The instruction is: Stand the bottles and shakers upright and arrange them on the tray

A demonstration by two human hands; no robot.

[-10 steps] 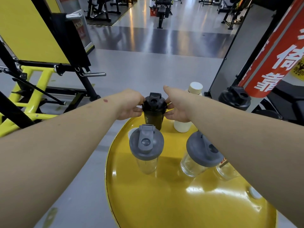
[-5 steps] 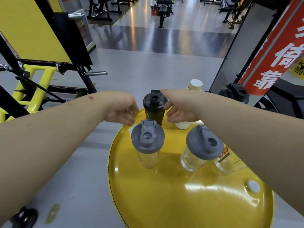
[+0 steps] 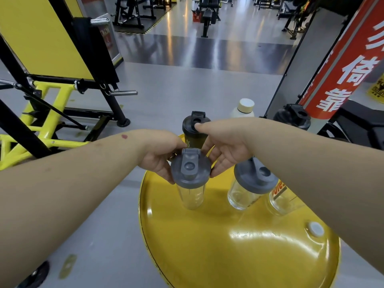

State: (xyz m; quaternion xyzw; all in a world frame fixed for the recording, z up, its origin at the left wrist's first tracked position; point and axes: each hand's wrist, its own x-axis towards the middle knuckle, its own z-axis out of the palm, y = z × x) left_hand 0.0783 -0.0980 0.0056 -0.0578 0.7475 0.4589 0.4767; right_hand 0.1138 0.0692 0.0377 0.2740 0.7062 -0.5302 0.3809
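From the head view, a round yellow tray (image 3: pixel 218 256) fills the lower middle, with five upright containers on it or by its far edge. Two clear shakers wear grey lids: the left shaker (image 3: pixel 190 179) stands near the tray's far-left edge, the right shaker (image 3: pixel 250 183) toward its far-right side, well apart from the first. Just beside the right shaker, half hidden under the forearm, is one clear cup (image 3: pixel 279 197) with an orange label. One dark shaker (image 3: pixel 195 130) with a black lid stands at the tray's far edge, behind the left shaker. One white bottle (image 3: pixel 244 110) with a cream cap stands further back to the right; its base is hidden by the arm, so I cannot tell if it rests on the tray. A second black shaker (image 3: pixel 295 119) sits off the tray, by the red pillar (image 3: pixel 342 65).

The left hand (image 3: pixel 160 156) and right hand (image 3: pixel 225 154) flank the left shaker's lid, one on each side. The left fingers curl against the lid's left rim, touching it. The right fingers reach down to the lid's right rim, fingertips at its edge, thumb stretched out across the dark shaker's lid. Both hands are partly open, cupped around the lid rather than clenched.

A small white cap (image 3: pixel 315 229) lies near the tray's right edge. A yellow gym frame (image 3: pixel 41 113) stands on the left.
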